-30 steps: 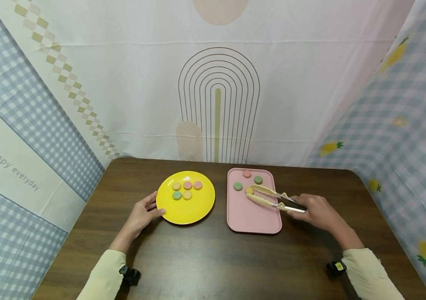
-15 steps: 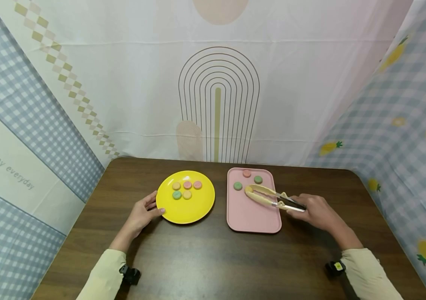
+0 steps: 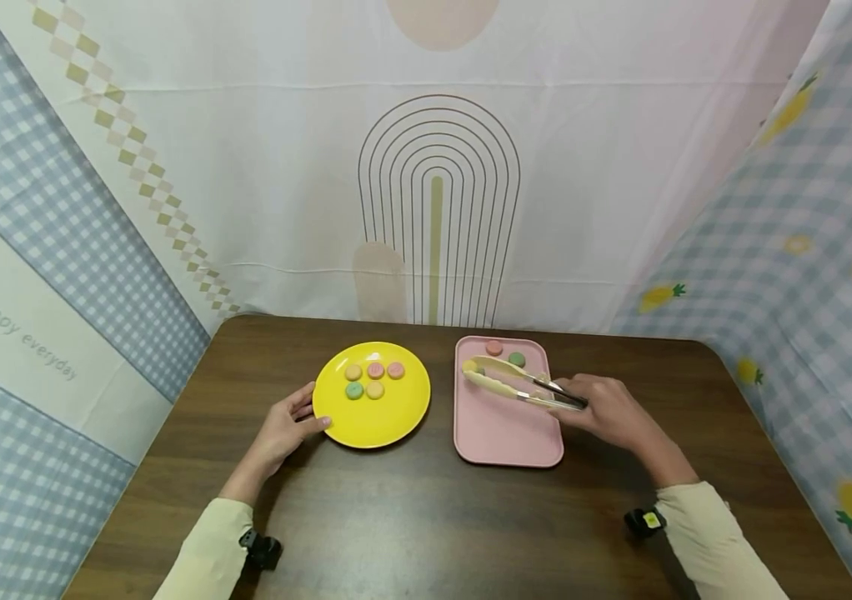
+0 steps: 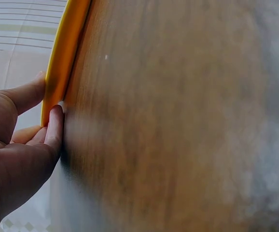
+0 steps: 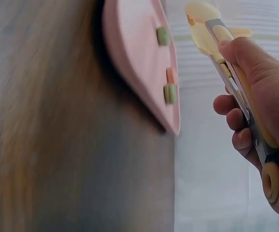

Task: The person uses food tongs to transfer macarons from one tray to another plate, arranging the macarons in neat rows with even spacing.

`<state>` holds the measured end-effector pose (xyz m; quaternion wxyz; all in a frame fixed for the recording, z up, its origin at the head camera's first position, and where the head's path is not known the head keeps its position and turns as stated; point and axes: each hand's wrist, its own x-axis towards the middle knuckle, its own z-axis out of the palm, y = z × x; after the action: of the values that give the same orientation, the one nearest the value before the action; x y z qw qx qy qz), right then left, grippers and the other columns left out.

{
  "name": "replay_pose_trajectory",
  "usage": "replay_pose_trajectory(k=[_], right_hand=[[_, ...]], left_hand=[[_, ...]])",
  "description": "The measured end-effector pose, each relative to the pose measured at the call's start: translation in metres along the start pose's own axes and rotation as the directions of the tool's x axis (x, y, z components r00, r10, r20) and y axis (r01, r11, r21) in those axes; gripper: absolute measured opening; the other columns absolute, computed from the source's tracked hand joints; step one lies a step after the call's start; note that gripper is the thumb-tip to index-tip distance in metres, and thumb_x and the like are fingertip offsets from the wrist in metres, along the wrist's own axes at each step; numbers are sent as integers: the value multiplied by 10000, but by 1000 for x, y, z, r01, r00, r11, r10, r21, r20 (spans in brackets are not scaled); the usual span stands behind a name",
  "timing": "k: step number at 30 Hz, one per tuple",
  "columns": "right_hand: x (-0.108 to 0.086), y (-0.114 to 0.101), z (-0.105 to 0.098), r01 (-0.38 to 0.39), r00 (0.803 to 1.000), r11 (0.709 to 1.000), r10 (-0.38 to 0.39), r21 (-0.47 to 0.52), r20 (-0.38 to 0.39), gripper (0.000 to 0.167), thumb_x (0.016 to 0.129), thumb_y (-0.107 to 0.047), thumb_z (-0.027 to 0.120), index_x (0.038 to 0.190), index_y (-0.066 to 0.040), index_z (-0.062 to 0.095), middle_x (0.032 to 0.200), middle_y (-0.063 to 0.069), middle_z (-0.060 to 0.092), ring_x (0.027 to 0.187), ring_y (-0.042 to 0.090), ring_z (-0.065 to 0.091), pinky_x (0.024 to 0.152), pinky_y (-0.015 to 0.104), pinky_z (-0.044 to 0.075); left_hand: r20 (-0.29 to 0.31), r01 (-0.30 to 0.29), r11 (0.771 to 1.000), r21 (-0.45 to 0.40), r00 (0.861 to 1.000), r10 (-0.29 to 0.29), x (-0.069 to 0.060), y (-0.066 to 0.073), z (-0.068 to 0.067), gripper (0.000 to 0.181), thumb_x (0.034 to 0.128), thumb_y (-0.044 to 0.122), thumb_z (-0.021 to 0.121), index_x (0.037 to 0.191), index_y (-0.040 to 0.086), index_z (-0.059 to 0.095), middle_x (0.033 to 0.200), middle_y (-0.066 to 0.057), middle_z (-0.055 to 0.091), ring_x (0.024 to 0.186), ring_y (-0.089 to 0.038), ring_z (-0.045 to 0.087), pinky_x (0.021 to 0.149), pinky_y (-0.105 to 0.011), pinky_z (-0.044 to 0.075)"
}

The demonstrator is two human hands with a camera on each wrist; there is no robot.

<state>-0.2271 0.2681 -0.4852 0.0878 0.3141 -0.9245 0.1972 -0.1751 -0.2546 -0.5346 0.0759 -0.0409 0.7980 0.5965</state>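
Note:
My left hand (image 3: 285, 427) holds the left rim of the yellow plate (image 3: 373, 427), with thumb and fingers at its edge in the left wrist view. Several pink, yellow and green macarons (image 3: 375, 390) lie on that plate. My right hand (image 3: 600, 407) grips metal tongs (image 3: 527, 385) with cream tips. Between the tips is a yellow macaron (image 3: 468, 366), which appears raised over the pink tray (image 3: 508, 437). On the tray lie a pink macaron (image 3: 494, 347) and a green macaron (image 3: 517, 359). A second green one (image 5: 163, 36) is partly hidden by the tongs in the head view.
The brown wooden table (image 3: 396, 525) carries both plate and tray, with a gap between them. A white patterned cloth (image 3: 583, 208) hangs along the back edge. Blue checked cloth (image 3: 786, 333) hangs at the right side.
The tongs have squeezed together on the yellow macaron and carried it up and left over the tray. My right hand moved left with them. The left hand and plate stay put.

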Motion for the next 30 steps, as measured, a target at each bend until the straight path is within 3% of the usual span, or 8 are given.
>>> replay_pose_trajectory(k=[8, 18, 23, 30], right_hand=[[28, -23, 11, 102, 995, 994, -102, 37, -10, 449, 839, -282, 851, 1194, -21, 759, 915, 66, 728, 715, 132, 609, 593, 309, 508], [53, -49, 28, 214, 977, 974, -214, 82, -5, 283, 851, -260, 844, 1063, -81, 788, 898, -3, 737, 715, 87, 587, 608, 285, 523], [64, -58, 33, 214, 976, 974, -217, 78, 33, 216, 863, -256, 826, 1003, -101, 771, 737, -100, 615, 624, 40, 438, 555, 223, 438], [75, -70, 37, 195, 975, 981, -195, 11, 106, 345, 858, -342, 820, 1046, -54, 782, 694, -40, 573, 587, 52, 385, 512, 206, 369]], left_hand=[[1, 0, 1000, -5, 1000, 0, 1, 0, 0, 820, 944, 67, 729, 1603, -19, 248, 1590, -265, 371, 1408, -413, 447, 930, -223, 545], [2, 6, 1000, -5, 1000, -6, 0, 1, 0, 818, 947, 69, 726, 1602, -21, 245, 1595, -266, 361, 1410, -415, 444, 941, -243, 550], [-4, 7, 1000, 6, 1000, -7, 2, -1, -1, 814, 944, 81, 735, 1600, -17, 263, 1589, -258, 378, 1402, -412, 452, 947, -252, 550], [-18, 14, 1000, 21, 1000, -14, 2, -2, -1, 816, 938, 97, 746, 1600, -3, 278, 1588, -235, 395, 1400, -392, 461, 954, -255, 548]])
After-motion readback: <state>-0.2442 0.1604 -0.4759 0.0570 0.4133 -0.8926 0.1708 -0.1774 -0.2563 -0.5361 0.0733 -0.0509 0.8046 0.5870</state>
